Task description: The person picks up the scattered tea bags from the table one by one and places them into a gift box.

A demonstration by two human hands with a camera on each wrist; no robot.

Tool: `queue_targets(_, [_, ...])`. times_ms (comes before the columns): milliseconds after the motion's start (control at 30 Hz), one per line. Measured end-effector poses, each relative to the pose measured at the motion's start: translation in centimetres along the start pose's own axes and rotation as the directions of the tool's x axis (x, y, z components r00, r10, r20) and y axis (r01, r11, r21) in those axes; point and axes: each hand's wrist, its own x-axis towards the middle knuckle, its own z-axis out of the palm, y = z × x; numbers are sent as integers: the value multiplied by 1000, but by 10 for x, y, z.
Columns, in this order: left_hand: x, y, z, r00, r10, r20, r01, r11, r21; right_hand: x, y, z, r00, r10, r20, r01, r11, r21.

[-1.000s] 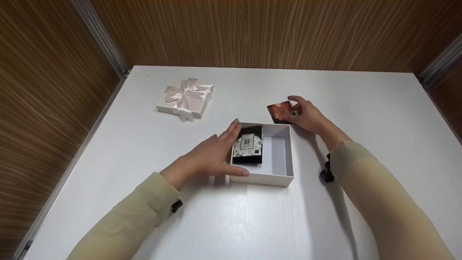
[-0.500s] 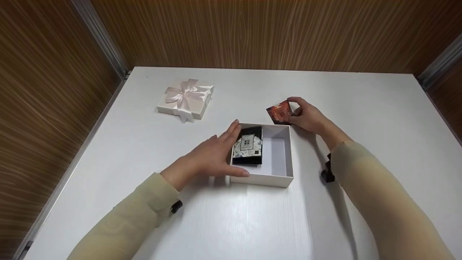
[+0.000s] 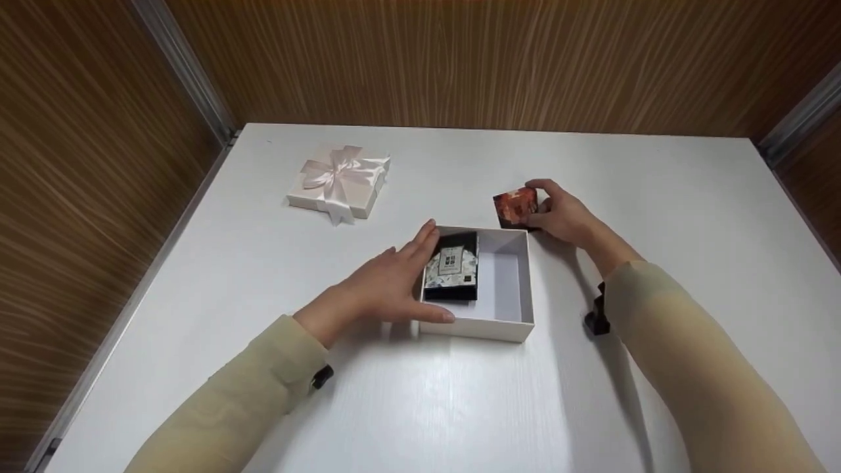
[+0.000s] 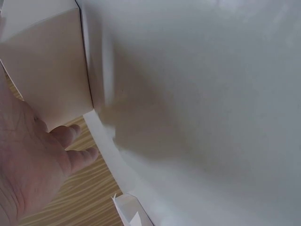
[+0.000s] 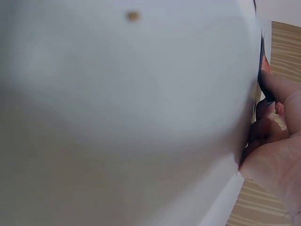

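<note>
- Cardboard tray: open white square cardboard box (image 3: 502,325), low straight walls, matte, sits mid-surface on the white wood-grain surface (image 3: 591,164).
- Inside it, against the left wall: one black rectangular packet with a pale floral label (image 3: 451,266), lying flat. Right half of the box floor is bare.
- Left hand (image 3: 381,286) lies along the box's left outer wall, fingers (image 3: 420,238) straight and relaxed, thumb laid along the near-left corner. Gripping nothing. Left wrist view shows the same flat white wall (image 4: 47,66) right by the palm (image 4: 28,165).
- Right hand (image 3: 565,213) pinches a small red-brown patterned square packet (image 3: 516,205), glossy print, tilted up on edge just beyond the box's far-right corner. Fingers curled round its right side, thumb underneath. Can't tell whether the packet's lower edge touches the surface or the box rim.
- Right wrist view: mostly blurred white surface; fingers (image 5: 277,89) visible at the right edge, sliver of red print beside them.
- Far left of the surface, well apart from the box: flat white square lid with a pale pink satin ribbon bow (image 3: 338,179), lying ribbon-up.
- Both forearms in beige stretch sleeves (image 3: 690,355); black camera mounts at the wrists.
- Brown wood-grain wall panels (image 3: 460,59) enclose the surface on three sides.
</note>
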Motion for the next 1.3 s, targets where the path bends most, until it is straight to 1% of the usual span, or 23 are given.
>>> queue_targets(133, [1,0,1,1000,9,4,-9,1000,1,-4,2,-1,1000,24,0,-24,997,68])
queue_targets(300, [1,0,0,1000,12,-4,-12,1000,3,-8,4,-3,1000,8,-4,-7,992,123])
queue_targets(533, [3,1,0,1000,17,1,-17,1000,10,-20,10,-10,999,-19,-29,26,965,259])
queue_targets(700, [2,1,-1,1000,7,-1,-7,1000,7,-31,5,-18,994,-73,-76,89,969,231])
queue_targets(867, [0,1,-2,1000,5,6,-5,1000,2,-48,-12,-24,984,-103,-142,129,974,187])
queue_targets(1000, [0,0,-2,1000,10,9,-10,1000,-3,-61,-25,-25,965,-153,-212,188,970,152])
queue_targets(1067, [0,0,-2,1000,14,10,-14,1000,-3,-68,-32,-25,954,-187,-233,224,965,140])
queue_targets(1300, [1,1,-1,1000,23,5,-23,1000,3,-90,-51,-17,927,-283,-247,320,939,127])
